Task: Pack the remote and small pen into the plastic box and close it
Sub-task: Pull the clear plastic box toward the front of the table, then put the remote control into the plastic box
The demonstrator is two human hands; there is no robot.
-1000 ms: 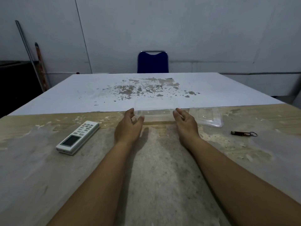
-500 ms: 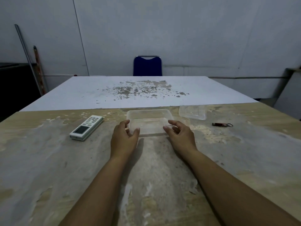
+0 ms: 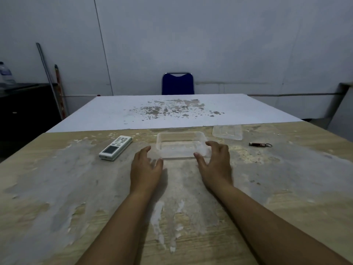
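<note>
The clear plastic box (image 3: 181, 134) sits empty and uncovered on the worn wooden table (image 3: 57, 188). My left hand (image 3: 146, 169) rests at its front left corner, fingers spread, thumb by the rim. At the front right corner lies my right hand (image 3: 216, 163), also spread, its fingertips touching the box wall. Neither hand grips anything. The white remote (image 3: 116, 147) lies left of the box, screen end toward me. To the right of the box lies the small dark pen (image 3: 259, 144) with a ring at one end. The clear lid (image 3: 227, 131) lies behind and right of the box.
A white sheet (image 3: 172, 109) with flaked patches covers the far half of the table. A blue chair (image 3: 178, 84) stands behind it at the wall. A dark cabinet (image 3: 24, 104) and leaning poles (image 3: 57, 88) are at the left.
Both hands drew the box nearer to me, then their fingers spread and loosened from it. The view has tilted up and back.
</note>
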